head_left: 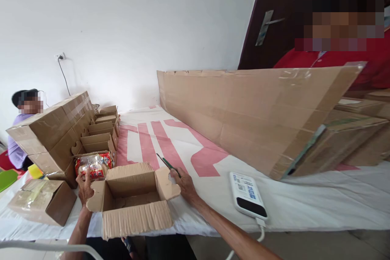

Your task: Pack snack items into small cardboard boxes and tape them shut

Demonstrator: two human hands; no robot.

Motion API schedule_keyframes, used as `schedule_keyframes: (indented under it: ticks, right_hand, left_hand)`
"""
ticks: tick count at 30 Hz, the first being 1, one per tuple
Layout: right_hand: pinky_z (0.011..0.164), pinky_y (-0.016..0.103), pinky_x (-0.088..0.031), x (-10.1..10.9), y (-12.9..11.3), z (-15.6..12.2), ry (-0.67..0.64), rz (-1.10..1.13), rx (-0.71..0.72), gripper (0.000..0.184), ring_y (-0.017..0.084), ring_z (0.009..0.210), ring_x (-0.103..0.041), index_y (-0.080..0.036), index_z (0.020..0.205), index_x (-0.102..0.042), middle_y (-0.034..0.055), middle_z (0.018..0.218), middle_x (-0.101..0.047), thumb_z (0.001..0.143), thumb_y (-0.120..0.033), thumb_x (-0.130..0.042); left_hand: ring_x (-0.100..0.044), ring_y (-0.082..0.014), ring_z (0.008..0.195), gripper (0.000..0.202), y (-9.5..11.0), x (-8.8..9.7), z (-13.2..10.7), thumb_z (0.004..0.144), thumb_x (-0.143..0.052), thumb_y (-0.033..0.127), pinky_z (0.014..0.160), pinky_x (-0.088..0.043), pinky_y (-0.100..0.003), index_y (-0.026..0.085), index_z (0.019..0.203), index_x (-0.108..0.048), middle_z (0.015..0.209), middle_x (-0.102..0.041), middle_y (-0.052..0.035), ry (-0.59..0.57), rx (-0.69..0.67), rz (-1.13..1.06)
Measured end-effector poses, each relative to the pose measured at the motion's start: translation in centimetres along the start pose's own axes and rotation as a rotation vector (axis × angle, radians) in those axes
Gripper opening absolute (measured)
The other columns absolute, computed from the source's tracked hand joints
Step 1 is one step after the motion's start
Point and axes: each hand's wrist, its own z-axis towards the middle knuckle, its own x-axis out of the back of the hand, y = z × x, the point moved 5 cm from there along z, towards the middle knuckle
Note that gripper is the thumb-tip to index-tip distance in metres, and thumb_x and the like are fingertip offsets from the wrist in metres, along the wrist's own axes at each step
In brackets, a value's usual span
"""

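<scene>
An open cardboard box [134,201] stands near the table's front edge, its flaps folded out and its visible inside bare. To its left, my left hand [85,187] has its fingers closed against a clear packet with red printing [94,166]; the contents look pale. This packet is at the near end of a row of open cartons. My right hand [186,185] is closed around a thin, pointed tool with a dark green handle [167,163], its tip directed up and left. That hand is beside the open box's right flap.
Stacked cartons [51,130] and a taped carton [42,201] stand at left. A tall cardboard panel [237,109] crosses the right side. A white device [248,195] with a cable lies on the tablecloth. One person [20,136] is at far left, another [332,57] behind the panel.
</scene>
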Motion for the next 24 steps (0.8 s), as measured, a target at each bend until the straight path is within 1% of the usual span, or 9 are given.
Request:
schedule_keyframes:
  ticks: [3,5,7,9,13,16,18,21,24]
  right_hand:
    - [0.074,0.039,-0.047,0.2,-0.1,-0.2,0.000,0.010,-0.014,0.056,0.028,0.076,-0.065,-0.025,0.081,-0.059,0.0069,0.077,-0.069,0.092,-0.078,-0.042]
    - [0.074,0.038,-0.047,0.3,-0.2,-0.3,0.000,0.022,-0.016,0.058,0.027,0.076,-0.065,-0.025,0.082,-0.060,0.0065,0.078,-0.069,0.093,-0.079,-0.043]
    - [0.074,0.038,-0.048,0.5,-0.2,-0.4,0.005,0.030,-0.013,0.057,0.026,0.075,-0.064,-0.025,0.083,-0.061,0.0061,0.078,-0.070,0.094,-0.078,-0.044]
    - [0.073,0.038,-0.048,0.6,-0.1,-0.5,0.012,0.034,-0.009,0.057,0.026,0.075,-0.064,-0.025,0.083,-0.062,0.0058,0.077,-0.071,0.094,-0.078,-0.044]
    - [0.073,0.036,-0.049,0.8,0.0,-0.6,0.014,0.035,-0.018,0.054,0.025,0.075,-0.063,-0.025,0.083,-0.063,0.0046,0.076,-0.069,0.095,-0.075,-0.044]
    - [0.073,0.036,-0.050,0.8,0.0,-0.7,0.012,0.039,-0.036,0.051,0.025,0.075,-0.063,-0.026,0.085,-0.064,0.0047,0.078,-0.070,0.095,-0.072,-0.045]
    - [0.073,0.036,-0.050,0.9,0.0,-0.7,0.015,0.047,-0.046,0.050,0.025,0.076,-0.063,-0.026,0.086,-0.065,0.0048,0.079,-0.070,0.094,-0.071,-0.046]
    - [0.072,0.035,-0.051,1.0,0.1,-0.8,0.017,0.046,-0.063,0.050,0.024,0.074,-0.062,-0.026,0.085,-0.065,0.0044,0.078,-0.070,0.094,-0.072,-0.047]
    - [0.072,0.036,-0.052,1.1,0.4,-0.8,0.021,0.037,-0.082,0.050,0.025,0.073,-0.062,-0.026,0.086,-0.066,0.0043,0.077,-0.070,0.094,-0.072,-0.047]
  left_hand:
    - [-0.066,-0.0321,0.126,0.073,0.4,-0.3,0.0,0.100,-0.069,0.040,0.089,-0.060,-0.037,0.037,0.169,-0.046,0.154,-0.047,-0.0140,-0.004,-0.023,-0.070]
    - [-0.066,-0.0319,0.126,0.073,0.7,-0.3,0.0,0.101,-0.069,0.043,0.094,-0.060,-0.039,0.036,0.169,-0.045,0.155,-0.047,-0.0135,0.006,-0.028,-0.067]
    - [-0.067,-0.0311,0.123,0.072,1.0,-0.3,0.1,0.101,-0.071,0.044,0.096,-0.060,-0.040,0.035,0.168,-0.047,0.155,-0.049,-0.0132,0.008,-0.026,-0.052]
    - [-0.069,-0.0310,0.117,0.070,1.2,-0.4,0.5,0.100,-0.073,0.044,0.094,-0.061,-0.041,0.034,0.166,-0.051,0.154,-0.051,-0.0138,0.004,-0.017,-0.031]
    - [-0.070,-0.0333,0.110,0.064,1.5,-0.8,1.4,0.097,-0.076,0.041,0.081,-0.063,-0.044,0.035,0.159,-0.060,0.153,-0.053,-0.0148,-0.014,0.025,0.026]
    - [-0.069,-0.0342,0.110,0.063,1.9,-1.3,2.1,0.097,-0.075,0.043,0.074,-0.063,-0.043,0.037,0.158,-0.060,0.149,-0.055,-0.0148,-0.038,0.037,0.057]
    - [-0.068,-0.0336,0.111,0.063,2.3,-1.7,2.7,0.099,-0.071,0.046,0.073,-0.062,-0.041,0.033,0.160,-0.059,0.146,-0.056,-0.0165,-0.053,0.035,0.069]
    - [-0.068,-0.0306,0.107,0.068,3.0,-2.3,3.7,0.100,-0.069,0.051,0.075,-0.062,-0.038,0.026,0.162,-0.057,0.145,-0.054,-0.0181,-0.071,0.029,0.089]
    - [-0.069,-0.0281,0.104,0.070,3.9,-2.8,4.9,0.099,-0.070,0.051,0.078,-0.061,-0.038,0.027,0.164,-0.055,0.145,-0.052,-0.0175,-0.069,0.035,0.122]
